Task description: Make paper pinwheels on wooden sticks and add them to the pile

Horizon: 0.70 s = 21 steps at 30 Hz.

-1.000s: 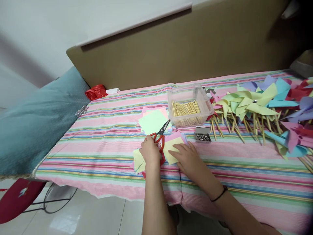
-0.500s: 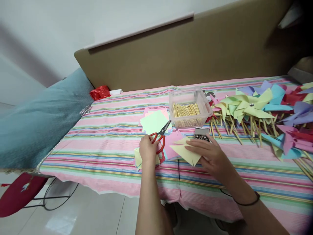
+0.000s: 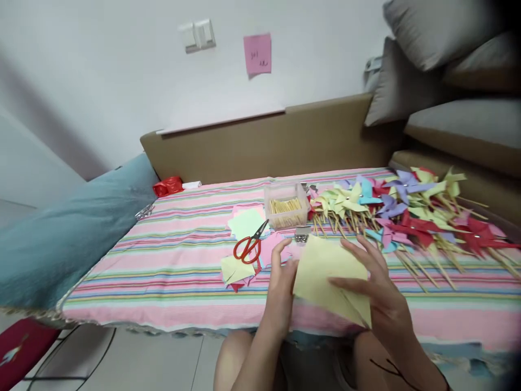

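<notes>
A pale yellow paper square [image 3: 325, 266] with slits at its corners is raised above the front of the cloth. My right hand [image 3: 386, 304] grips its right side, one finger across its face and others at the upper edge. My left hand [image 3: 280, 298] is at the square's left edge, thumb close against it and index finger apart. Red-handled scissors [image 3: 248, 248] lie with open handles beside pink paper sheets [image 3: 271, 250]. Left of them is a small pile of slit yellow paper pieces [image 3: 236, 269]. Behind the raised square is a little box of metal fasteners [image 3: 302, 236].
A clear plastic tub [image 3: 287, 220] holds short wooden sticks. Pale green sheets [image 3: 246, 221] lie left of it. Many finished paper pinwheels [image 3: 407, 228] cover the right side. Grey cushions [image 3: 443, 32] and a red bag [image 3: 167, 186] sit farther back.
My left hand has let go of the scissors, leaving them on the cloth, and moved right to the yellow square. The right hand has raised the square nearer me. The view has tilted up.
</notes>
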Motion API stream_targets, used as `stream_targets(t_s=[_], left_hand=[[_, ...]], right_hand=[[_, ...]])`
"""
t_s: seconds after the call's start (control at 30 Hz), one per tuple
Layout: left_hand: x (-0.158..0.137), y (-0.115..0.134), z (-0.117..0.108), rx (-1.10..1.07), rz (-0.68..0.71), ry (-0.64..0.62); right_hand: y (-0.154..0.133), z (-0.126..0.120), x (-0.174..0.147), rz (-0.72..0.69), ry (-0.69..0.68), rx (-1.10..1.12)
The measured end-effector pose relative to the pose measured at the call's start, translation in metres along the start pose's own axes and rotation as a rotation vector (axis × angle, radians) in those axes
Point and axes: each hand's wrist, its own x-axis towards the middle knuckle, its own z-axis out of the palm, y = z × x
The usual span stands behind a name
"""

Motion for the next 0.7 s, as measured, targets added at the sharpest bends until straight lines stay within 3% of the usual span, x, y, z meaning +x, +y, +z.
stream_targets(t_s=[0.13,0.23,0.3,0.4,0.5,0.57,0.7], left_hand=[[-0.046,0.018,0.019,-0.108,-0.163,-0.049],[-0.076,0.026,0.034,-0.024,-0.166,0.018],[-0.095,0.030,0.043,0.006,-0.122,0.118],[-0.120,0.034,0.048,0.007,-0.069,0.215],[-0.143,0.031,0.048,0.057,-0.033,0.244],[-0.156,0.027,0.047,0.090,-0.020,0.248],[-0.178,0.020,0.048,0.068,-0.021,0.261]], right_hand=[[-0.040,-0.028,-0.017,-0.019,-0.119,-0.027],[-0.065,-0.042,-0.030,0.040,-0.163,0.036],[-0.082,-0.046,-0.040,0.220,-0.073,0.181],[-0.107,-0.049,-0.054,0.619,0.129,0.538],[-0.128,-0.050,-0.064,0.883,0.121,0.779],[-0.138,-0.052,-0.069,0.935,0.101,0.759],[-0.151,-0.058,-0.078,0.863,0.147,0.587]])
